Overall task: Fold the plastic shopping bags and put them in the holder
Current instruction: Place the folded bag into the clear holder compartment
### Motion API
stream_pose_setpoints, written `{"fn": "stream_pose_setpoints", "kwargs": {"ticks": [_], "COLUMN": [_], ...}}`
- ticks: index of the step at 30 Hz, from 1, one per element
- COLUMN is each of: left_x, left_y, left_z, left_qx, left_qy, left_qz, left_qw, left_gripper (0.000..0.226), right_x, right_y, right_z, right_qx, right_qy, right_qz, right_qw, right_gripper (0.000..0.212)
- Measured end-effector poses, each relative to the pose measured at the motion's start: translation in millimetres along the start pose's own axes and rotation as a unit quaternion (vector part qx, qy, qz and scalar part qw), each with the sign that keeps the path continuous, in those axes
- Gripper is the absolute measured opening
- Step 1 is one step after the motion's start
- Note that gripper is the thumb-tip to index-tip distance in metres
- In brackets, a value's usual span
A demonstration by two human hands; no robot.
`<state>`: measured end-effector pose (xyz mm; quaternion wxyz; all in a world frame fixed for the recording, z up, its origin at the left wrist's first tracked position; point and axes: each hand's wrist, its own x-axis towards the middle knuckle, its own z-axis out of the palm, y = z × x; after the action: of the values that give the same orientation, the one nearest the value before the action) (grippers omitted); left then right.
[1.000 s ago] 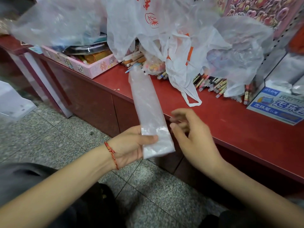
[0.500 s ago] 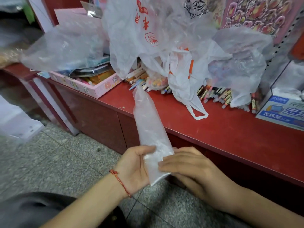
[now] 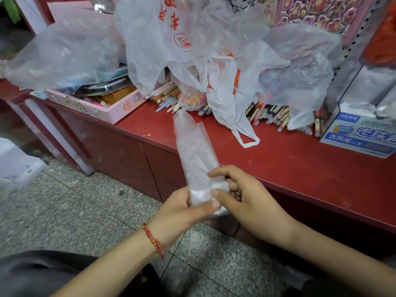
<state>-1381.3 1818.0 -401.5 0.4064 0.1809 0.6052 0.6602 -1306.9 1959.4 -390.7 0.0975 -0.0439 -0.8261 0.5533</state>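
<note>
Clear plastic bag (image 3: 194,155) folded into a long narrow strip, lower end gripped by the left hand (image 3: 182,213) and pinched by the right hand (image 3: 246,200), held before the red counter (image 3: 289,168), loose bags (image 3: 188,43) heaped behind.

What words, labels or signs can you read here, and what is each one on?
"走珠笔": small white print on the blue and white cardboard box on the red counter.
"走珠": larger print on the same box, cut off by the picture's edge.
Red characters and round logo on the white plastic shopping bag: crumpled, unreadable.
Red character on the pink cardboard box: too small to read.
</note>
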Motion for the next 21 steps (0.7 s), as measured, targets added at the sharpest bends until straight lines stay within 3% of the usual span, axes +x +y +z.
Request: {"fn": "stream_pose_setpoints", "kwargs": {"ticks": [4,9,12,15,17,19,21], "left_x": [0,-3,-1,0,0,0,1], "left_y": [1,3,9,13,13,13,12], "left_z": [8,14,9,6,7,7,5], "left_qx": [-0.025,-0.064,-0.108,-0.144,-0.173,-0.209,-0.255], "left_qy": [0.030,0.066,0.090,0.085,0.078,0.075,0.071], "left_qz": [-0.018,-0.024,-0.024,-0.045,-0.073,-0.100,-0.134], "left_qw": [0.999,0.995,0.990,0.985,0.979,0.970,0.955], "left_gripper": [0.041,0.027,0.015,0.023,0.030,0.033,0.039], "right_x": [-1,3,8,-2,-8,-7,-5], "right_y": [4,8,8,3,6,18,28], "right_z": [3,9,-1,-13,-13,-9,-7], "right_qx": [-0.076,-0.245,-0.256,-0.307,-0.366,-0.395,-0.389], "right_qy": [0.053,0.165,0.225,0.077,-0.032,-0.054,-0.039], "right_qz": [-0.034,-0.075,-0.132,-0.251,-0.268,-0.270,-0.292], "right_qw": [0.995,0.952,0.931,0.915,0.890,0.876,0.873], "right_gripper": [0.025,0.027,0.025,0.042,0.059,0.055,0.037]}}
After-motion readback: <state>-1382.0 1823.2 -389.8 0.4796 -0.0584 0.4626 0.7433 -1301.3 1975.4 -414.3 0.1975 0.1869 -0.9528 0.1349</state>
